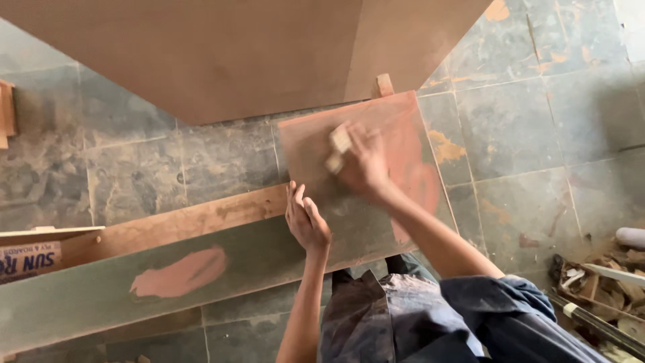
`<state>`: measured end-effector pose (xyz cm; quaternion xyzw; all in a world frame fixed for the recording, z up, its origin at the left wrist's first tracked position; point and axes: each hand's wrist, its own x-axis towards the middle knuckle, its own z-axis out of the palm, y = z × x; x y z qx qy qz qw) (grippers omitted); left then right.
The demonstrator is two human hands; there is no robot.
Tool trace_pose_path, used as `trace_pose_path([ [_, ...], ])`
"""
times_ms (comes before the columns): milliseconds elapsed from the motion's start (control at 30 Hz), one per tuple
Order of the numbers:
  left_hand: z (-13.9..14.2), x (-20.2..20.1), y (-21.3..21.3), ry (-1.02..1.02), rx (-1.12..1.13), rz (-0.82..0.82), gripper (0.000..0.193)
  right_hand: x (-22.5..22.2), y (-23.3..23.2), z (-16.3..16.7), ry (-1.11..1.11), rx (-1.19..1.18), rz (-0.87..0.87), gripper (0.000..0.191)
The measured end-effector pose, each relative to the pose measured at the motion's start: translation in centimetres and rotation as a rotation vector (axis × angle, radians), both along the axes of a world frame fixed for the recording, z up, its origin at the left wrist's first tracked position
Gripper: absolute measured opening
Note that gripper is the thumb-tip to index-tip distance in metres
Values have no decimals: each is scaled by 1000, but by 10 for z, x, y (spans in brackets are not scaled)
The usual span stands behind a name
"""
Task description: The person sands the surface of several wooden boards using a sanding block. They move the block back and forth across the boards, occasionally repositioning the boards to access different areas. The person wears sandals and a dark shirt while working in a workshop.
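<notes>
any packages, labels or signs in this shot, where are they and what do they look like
One only: a cardboard box at the left edge, lying beside the long plank; flat and rectangular, pale brown card with a light panel printed in blue and red lettering, partly cut off by the frame.
No screens or signs show.

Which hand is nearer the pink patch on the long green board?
Left. The left hand rests flat on the square board's edge, just right of the pink patch. The right hand grips a small block farther up that square board.
</notes>
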<state>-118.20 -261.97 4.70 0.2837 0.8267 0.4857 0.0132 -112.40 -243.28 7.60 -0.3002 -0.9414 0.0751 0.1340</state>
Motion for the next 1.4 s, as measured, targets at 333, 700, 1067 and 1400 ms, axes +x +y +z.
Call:
trace_pose_path([
  [333,-2,-13,-9,11,-63,-46,44,50,63,21,11,51,-162,77],
  [700,15,67,59,275,-296,-468,60,123,-29,6,396,-203,-384,54],
  [1067,-1,42,203,411,-327,-449,79,220,-39,-25,608,-616,-794,34],
  [1400,45,130,94,386,-499,-597,86,240,-10,-57,722,-794,-629,30],
])
